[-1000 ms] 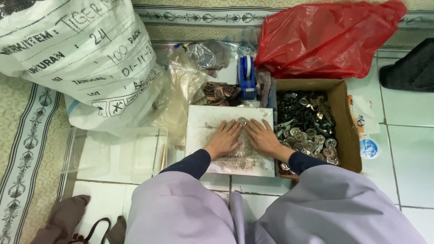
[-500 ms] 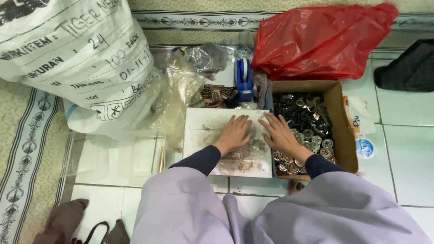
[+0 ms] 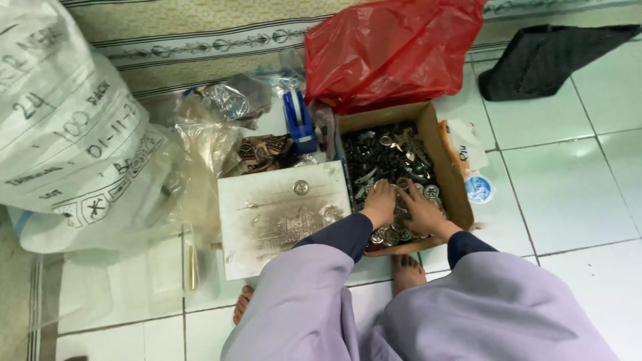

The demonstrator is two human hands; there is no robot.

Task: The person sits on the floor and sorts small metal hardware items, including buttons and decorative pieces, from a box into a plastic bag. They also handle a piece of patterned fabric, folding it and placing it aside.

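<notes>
Left hand (image 3: 380, 204): palm down in the box (image 3: 453, 194), right of centre in the frame, fingers spread loosely over the metal parts (image 3: 388, 157); whether it pinches any cannot be told.
Right hand (image 3: 421, 212): just beside the left, also flat on the parts at the box's near end, fingers curled slightly; grip cannot be told.
Parts: small dark and silvery pieces fill the box; 1 round piece (image 3: 301, 188) lies alone on the board (image 3: 281, 220).
Risk: parts look loose and heaped near the low front wall, so a sweep toward the knees could likely spill them onto the tiles.
Edges: board touches the box's left side; blue tape dispenser (image 3: 299, 120) and red bag (image 3: 388, 50) crowd the top.
Room: bare tiles (image 3: 568, 194) at right.
</notes>
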